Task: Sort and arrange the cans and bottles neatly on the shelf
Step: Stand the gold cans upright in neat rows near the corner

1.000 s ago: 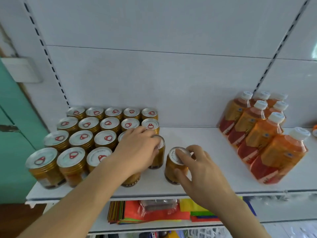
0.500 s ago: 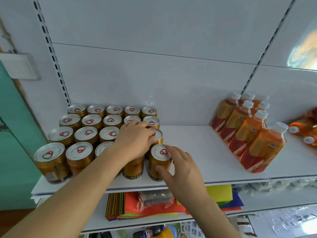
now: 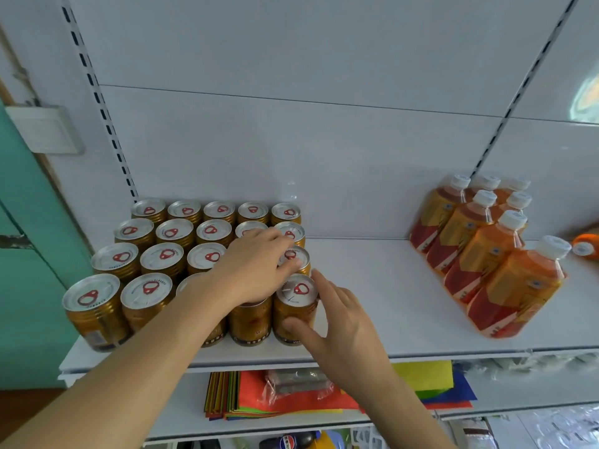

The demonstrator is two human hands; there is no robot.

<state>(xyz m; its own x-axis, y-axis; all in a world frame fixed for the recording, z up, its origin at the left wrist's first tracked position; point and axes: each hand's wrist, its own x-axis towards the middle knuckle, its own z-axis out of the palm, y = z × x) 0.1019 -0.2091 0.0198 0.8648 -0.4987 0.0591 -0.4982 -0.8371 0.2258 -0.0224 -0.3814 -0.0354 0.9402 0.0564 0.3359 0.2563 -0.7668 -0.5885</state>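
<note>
White shop shelving with slotted uprights fills the view, and the top shelf (image 3: pixel 372 306) carries two groups of drinks. On its left stands a block of gold cans (image 3: pixel 162 254) with silver pull-tab lids and red rings, set in tidy rows running back to the wall. On its right, well apart from them, stand the orange tea bottles (image 3: pixel 479 251) with white caps, packed close in rows that run back toward the wall.

The left hand (image 3: pixel 256 270) lies flat across the lids near the block's right edge, fingers spread and pressing down, not closed on anything. The right hand (image 3: pixel 343 325) is cupped loosely against the front corner can (image 3: pixel 293 311), thumb low on its wall and fingers beside its rim; the grip is open and touching rather than pinching. That can stands upright at the front right corner of the block, touching its neighbour.

As a judgement, the cans look almost finished: the last column is filled and only squaring up seems left. The bottles are grouped but sit at a slant, and one more orange bottle (image 3: pixel 585 246) lies on its side at the far right edge, so that end probably still needs work.

Writing on the can lids and bottle labels is too small to read. On the lower shelf lie coloured paper sheets (image 3: pixel 291 400), and below them a dark bottle (image 3: pixel 288 442) shows a Pepsi logo.
</note>
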